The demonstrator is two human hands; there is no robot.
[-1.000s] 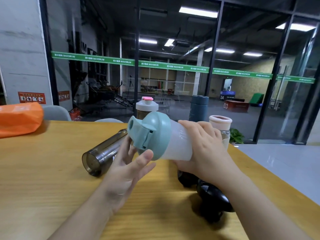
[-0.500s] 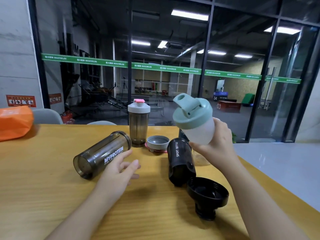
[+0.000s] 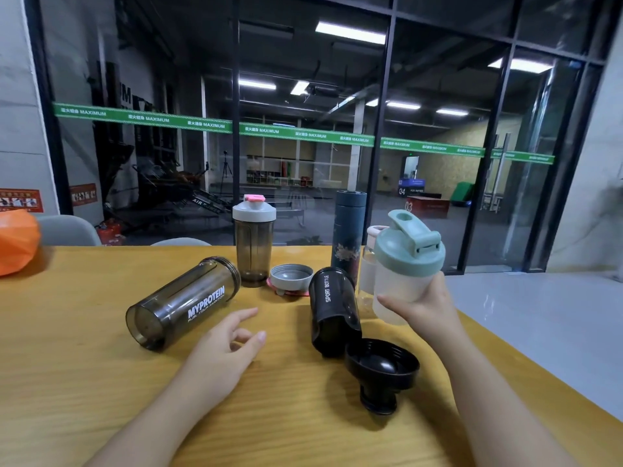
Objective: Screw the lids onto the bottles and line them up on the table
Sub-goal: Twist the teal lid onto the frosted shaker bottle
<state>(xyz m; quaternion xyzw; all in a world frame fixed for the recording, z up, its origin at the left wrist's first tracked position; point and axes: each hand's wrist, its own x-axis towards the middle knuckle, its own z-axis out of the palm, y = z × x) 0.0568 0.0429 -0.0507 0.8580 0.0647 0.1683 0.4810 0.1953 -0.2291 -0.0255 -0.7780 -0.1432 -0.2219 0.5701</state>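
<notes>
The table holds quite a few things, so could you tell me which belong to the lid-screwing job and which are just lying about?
Job:
- mint-lidded bottle in right hand
- MYPROTEIN bottle, lidless, on its side
- SPORT BOTTLE, lidless, on its side
- black lid
- grey lid
- capped smoky bottle
- left hand, holding nothing

Lying about:
- orange bag
- chairs

Lidless bottle (image 3: 183, 303) lying left, sport bottle (image 3: 333, 310) right, loose lid (image 3: 381, 370) before it

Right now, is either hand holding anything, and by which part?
The right hand grips the capped frosted bottle around its lower body. The left hand holds nothing, fingers relaxed above the table.
</notes>
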